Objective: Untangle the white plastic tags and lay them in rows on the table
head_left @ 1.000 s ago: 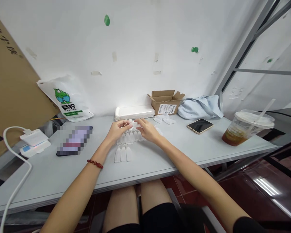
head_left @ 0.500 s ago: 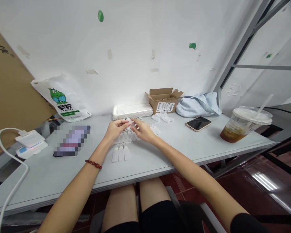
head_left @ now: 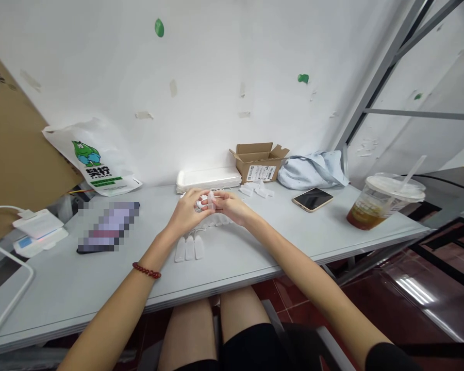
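a grey table (head_left: 313, 232) stands against a white wall (head_left: 209, 62) dotted with tape scraps (head_left: 144, 115), as strips of light (head_left: 413, 289) glint off the dark red floor (head_left: 379, 304).

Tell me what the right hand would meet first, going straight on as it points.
Past the small translucent white plastic piece at the fingertips of the right hand, likely the bare left hand; their overlap leaves depth unclear.

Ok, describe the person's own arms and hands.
A dark red beaded bracelet circles the left forearm; no sleeve shows there. A black sleeve shows on the right arm. The left hand and right hand wear no gloves.
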Available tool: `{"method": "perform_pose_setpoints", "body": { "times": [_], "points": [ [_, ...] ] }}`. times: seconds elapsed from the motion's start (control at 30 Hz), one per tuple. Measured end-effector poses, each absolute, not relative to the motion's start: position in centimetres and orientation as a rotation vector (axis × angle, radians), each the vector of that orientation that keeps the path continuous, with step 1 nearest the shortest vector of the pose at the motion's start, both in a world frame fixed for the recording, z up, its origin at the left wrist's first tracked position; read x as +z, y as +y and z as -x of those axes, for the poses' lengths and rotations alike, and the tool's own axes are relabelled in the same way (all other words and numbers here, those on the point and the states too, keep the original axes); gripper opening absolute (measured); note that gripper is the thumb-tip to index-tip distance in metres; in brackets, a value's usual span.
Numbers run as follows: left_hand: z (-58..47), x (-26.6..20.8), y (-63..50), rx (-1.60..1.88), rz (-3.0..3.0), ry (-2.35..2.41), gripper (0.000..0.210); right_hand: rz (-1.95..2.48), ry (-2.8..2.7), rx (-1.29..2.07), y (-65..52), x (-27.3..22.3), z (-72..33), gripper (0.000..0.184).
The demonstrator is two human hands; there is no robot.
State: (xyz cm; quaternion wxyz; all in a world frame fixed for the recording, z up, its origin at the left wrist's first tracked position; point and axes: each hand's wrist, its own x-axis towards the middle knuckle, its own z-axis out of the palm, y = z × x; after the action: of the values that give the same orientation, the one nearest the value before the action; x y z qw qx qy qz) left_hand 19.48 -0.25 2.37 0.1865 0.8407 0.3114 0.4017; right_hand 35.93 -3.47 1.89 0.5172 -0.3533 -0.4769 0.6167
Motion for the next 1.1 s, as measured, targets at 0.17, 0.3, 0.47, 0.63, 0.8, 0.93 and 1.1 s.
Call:
{"method": "perform_pose_setpoints", "body": {
  "times": [0.17, 0.3, 0.47, 0.63, 0.8, 0.93, 1.1],
  "points": [
    [-19.5, 1.9, -0.1, 1.224, -2.518, 0.817, 0.035, 0.887, -1.150, 1.444, -3.6, 2.2, -36.1, 0.017],
    [-19.6, 1.5, -0.1, 1.286, -2.599, 0.806, 0.034, 0.922, -1.218, 1.403, -3.5, 2.2, -36.2, 0.016],
    [-19.6, 1.5, -0.3, 1.347, -2.645, 0.786, 0.043, 0.931, -1.319, 1.411, -3.6, 2.5, -36.6, 0.017],
    [-19.7, 2.1, -0.7, 1.388, -2.678, 0.723, 0.041, 0.901, -1.424, 1.413, -4.0, 3.4, -37.3, 0.016],
    [-19.0, 2.0, -2.0, 1.247, -2.716, 0.780, 0.043, 1.017, -1.680, 1.443, -4.4, 4.4, -38.3, 0.018],
    [-17.3, 1.0, -4.4, 1.104, -2.717, 0.866, 0.040, 1.115, -1.951, 1.643, -4.6, 4.3, -38.2, 0.027],
    [-15.3, 0.1, -7.1, 0.883, -2.725, 0.925, 0.037, 1.206, -2.135, 1.789, -4.3, 3.8, -37.7, 0.033]
  ]
}}
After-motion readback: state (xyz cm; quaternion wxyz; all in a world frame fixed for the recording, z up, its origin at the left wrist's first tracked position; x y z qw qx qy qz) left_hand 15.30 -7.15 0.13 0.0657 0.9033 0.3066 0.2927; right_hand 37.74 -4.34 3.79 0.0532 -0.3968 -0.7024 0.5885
